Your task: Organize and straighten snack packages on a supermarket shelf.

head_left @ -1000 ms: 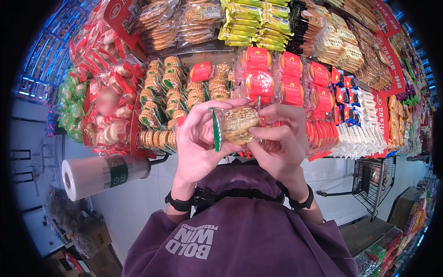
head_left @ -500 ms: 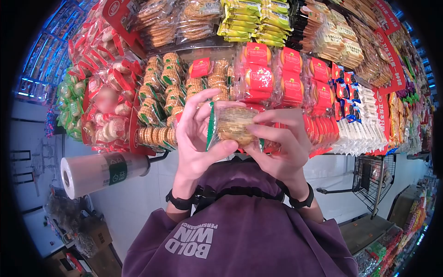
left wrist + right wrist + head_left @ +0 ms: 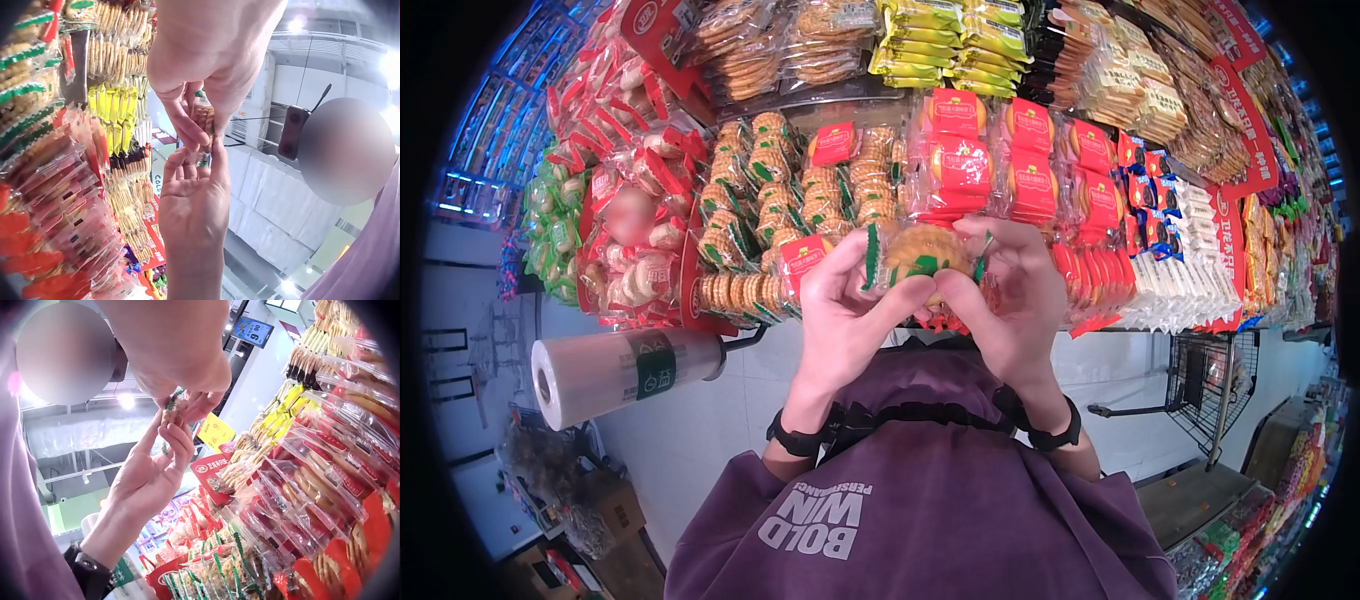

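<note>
A small clear packet of round golden biscuits, with green sealed ends and green print, is held up in front of the chest in the head view. My left hand pinches its left side, thumb across the lower front. On the other side my right hand pinches it too, and the two thumb tips meet at the packet's lower edge. The left wrist view shows the biscuit packet edge-on between both hands' fingertips. Similar green-trimmed biscuit packets stand stacked on the display just beyond the hands.
Red-labelled packets are piled behind the right hand, with yellow packets farther back. Bags with red trim fill the left side. A roll of plastic bags sticks out at lower left; a wire cart stands at right.
Both hands have turned the packet over, from its pale printed side to the side with green print. The right fingers have moved off its front, and both thumbs now press its lower edge.
</note>
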Motion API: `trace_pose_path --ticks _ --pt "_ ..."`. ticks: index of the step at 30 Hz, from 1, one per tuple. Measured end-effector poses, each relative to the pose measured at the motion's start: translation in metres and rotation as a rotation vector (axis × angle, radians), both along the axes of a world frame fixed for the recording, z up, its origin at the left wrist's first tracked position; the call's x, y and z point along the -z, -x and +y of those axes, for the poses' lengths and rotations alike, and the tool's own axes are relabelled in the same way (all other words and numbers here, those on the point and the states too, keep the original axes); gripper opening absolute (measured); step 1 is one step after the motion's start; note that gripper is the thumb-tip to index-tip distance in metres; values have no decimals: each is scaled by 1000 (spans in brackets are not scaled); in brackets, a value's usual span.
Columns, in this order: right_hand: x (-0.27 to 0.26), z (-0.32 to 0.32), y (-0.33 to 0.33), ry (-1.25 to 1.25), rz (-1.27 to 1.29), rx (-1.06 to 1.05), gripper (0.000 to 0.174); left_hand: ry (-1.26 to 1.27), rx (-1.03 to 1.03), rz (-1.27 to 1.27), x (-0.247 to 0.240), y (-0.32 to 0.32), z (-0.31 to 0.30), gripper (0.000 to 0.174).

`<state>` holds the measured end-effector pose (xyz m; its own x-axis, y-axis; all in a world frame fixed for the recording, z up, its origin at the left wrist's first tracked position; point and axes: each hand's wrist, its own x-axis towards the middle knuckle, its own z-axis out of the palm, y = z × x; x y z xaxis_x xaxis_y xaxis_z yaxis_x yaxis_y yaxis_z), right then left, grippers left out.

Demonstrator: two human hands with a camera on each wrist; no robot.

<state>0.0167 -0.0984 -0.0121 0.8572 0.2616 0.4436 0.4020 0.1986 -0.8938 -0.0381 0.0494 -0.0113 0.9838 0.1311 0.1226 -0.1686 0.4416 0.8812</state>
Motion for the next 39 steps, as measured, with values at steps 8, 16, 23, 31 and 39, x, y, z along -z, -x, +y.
trace_pose_path --ticks 8,16,23,31,39 --pt "2 -5 -6 -68 275 -156 30 -198 -176 -64 0 -4 -4 51" --pt "12 -9 -7 -74 381 -341 32 -440 -269 -194 5 -7 6 41" --pt "9 -13 -6 79 336 -302 38 -362 -254 -138 5 -9 9 41" --pt "4 -12 -17 398 -480 71 62 -29 -136 45 -2 -11 10 67" --pt "2 -14 -24 482 -514 65 53 -262 -96 98 3 -11 13 35"
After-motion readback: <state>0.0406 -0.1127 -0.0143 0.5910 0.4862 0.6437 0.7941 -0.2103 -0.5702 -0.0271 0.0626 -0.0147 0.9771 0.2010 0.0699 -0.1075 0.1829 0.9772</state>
